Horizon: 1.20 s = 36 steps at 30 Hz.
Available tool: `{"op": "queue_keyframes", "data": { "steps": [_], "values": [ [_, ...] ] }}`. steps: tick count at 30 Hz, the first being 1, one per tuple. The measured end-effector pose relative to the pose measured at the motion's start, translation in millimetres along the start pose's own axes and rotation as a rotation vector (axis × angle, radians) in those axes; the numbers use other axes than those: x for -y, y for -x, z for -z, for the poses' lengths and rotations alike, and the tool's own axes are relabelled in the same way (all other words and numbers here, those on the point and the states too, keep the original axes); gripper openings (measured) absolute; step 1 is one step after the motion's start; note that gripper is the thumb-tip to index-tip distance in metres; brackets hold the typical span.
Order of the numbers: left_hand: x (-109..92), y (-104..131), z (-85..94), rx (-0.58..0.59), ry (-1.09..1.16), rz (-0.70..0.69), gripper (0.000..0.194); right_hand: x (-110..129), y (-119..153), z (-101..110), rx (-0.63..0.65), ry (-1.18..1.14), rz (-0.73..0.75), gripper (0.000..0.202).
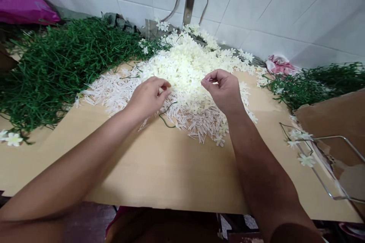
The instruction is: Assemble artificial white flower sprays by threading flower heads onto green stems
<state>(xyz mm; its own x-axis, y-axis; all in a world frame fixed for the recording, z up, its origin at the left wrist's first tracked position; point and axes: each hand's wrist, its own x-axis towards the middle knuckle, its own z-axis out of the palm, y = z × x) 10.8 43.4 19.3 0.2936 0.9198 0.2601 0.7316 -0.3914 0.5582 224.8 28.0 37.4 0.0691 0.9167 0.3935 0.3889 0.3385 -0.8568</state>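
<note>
My left hand (pixel 150 97) is closed with its thumb and fingers curled together, over the left edge of a pile of white flower heads. Whatever it holds, if anything, is hidden. Just below its fingertips a thin green stem (pixel 164 120) curves over the board; whether the hand touches it I cannot tell. Above the right side of the pile, my right hand (pixel 224 90) pinches thumb and forefinger together on something too small to make out. Between and behind both hands spreads the heap of white artificial flower heads (pixel 182 60), with many thin white sticks (pixel 199 121) in front.
A large heap of green stems (pixel 65 57) lies left, a smaller green bunch (pixel 313 83) right. A cardboard piece (pixel 336 121) and a bent metal wire frame (pixel 322 182) stand at the right. Behind are a tiled wall (pixel 256 0) and a pink bag (pixel 25 0).
</note>
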Motion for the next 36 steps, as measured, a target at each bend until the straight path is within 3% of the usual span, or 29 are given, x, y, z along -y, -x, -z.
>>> {"op": "queue_keyframes", "data": {
  "steps": [4, 7, 10, 16, 22, 26, 36],
  "values": [
    [-15, -37, -13.3, -0.008, -0.085, -0.024, 0.027, -5, -2, 0, -0.024, -0.102, -0.019, 0.01],
    [-15, -59, -26.2, 0.051, -0.094, 0.016, 0.013, -9, -2, -2, -0.026, -0.155, -0.051, 0.012],
    [-11, -67, -27.2, 0.044, -0.016, 0.057, 0.011, -11, -1, -6, -0.019, -0.19, -0.067, 0.011],
    [-18, -51, -3.8, -0.046, 0.465, 0.188, 0.006, -10, 4, -19, -0.015, -0.25, -0.083, 0.009],
    [-18, -22, -7.8, 0.167, 0.994, 0.39, 0.017, -5, 13, -34, -0.071, -0.233, -0.023, 0.01],
    [-16, -17, -15.9, 0.287, 1.083, 0.418, 0.021, -12, 17, -37, -0.081, -0.154, 0.04, 0.008],
    [-16, -19, -17.9, 0.208, 1.15, 0.53, 0.008, -26, 16, -40, -0.091, -0.028, 0.291, 0.009]
  ]
}}
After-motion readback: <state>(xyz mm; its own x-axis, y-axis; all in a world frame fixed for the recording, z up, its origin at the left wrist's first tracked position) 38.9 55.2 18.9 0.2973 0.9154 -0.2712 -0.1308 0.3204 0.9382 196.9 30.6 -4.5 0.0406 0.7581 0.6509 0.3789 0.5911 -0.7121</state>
